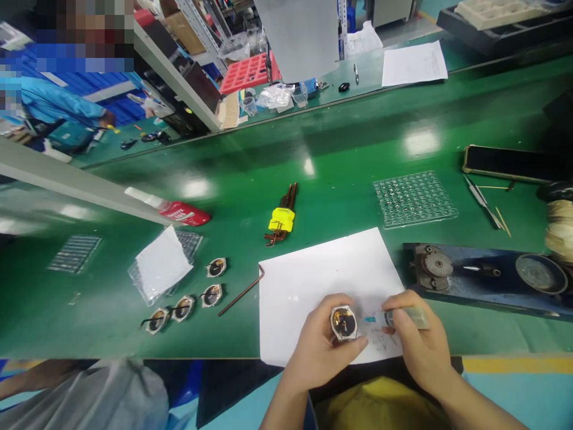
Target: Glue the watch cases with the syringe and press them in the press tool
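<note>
My left hand (319, 341) is closed around a round metal watch case (344, 323), holding it face up over a white sheet of paper (331, 278). Inside the case are a dark face and some orange-gold parts. My right hand (423, 340) grips a clear syringe (403, 318). Its blue tip (370, 319) points left at the case, a small gap away. Several similar watch cases (212, 295) lie on the green bench to the left, beside an L-shaped hex key (242, 291).
A hex key set in a yellow holder (282, 220), a red bottle (184, 213) and a clear plastic tray (414, 200) lie farther back. At right are a dark metal fixture (483, 286), tweezers (481, 201) and a phone (505, 162). Other people sit at left.
</note>
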Demonstrator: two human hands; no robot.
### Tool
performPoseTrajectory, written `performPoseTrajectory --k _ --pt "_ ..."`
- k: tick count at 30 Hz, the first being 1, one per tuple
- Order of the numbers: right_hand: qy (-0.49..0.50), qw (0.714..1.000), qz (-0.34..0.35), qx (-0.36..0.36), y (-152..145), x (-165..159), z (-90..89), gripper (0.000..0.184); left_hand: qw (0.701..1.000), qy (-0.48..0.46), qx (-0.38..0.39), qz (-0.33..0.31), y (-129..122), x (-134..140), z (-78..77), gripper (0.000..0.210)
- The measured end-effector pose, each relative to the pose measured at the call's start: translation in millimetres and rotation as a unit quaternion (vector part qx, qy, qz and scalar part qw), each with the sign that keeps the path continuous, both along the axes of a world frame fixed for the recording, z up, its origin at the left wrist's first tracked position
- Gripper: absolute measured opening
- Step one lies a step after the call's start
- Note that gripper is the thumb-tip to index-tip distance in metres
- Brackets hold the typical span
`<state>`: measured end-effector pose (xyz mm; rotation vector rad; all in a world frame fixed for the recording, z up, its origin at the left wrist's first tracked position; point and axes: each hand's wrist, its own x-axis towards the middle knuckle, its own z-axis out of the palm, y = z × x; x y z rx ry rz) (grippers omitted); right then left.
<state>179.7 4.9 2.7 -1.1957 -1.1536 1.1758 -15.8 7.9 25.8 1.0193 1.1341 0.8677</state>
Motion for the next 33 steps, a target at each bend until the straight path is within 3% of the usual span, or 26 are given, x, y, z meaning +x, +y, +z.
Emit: performPoseTrajectory --k 6,18,33 --pt "-0.011 1.000 0.003 0.012 1.0 1.5 0.1 0.021 1.000 0.010 0.011 0.003 0.4 -0.5 3.4 0.047" --pt "-0.025 0.999 0.008 0.030 3.5 1.6 4.0 0.020 0.999 -0.003 0.038 -0.005 -2.5 -1.9 -7.6 0.046" --pt "-0.011 1.000 0.016 0.005 -0.6 1.0 2.6 0.024 1.000 0.002 0.008 -0.004 -4.8 -4.6 -12.6 0.048"
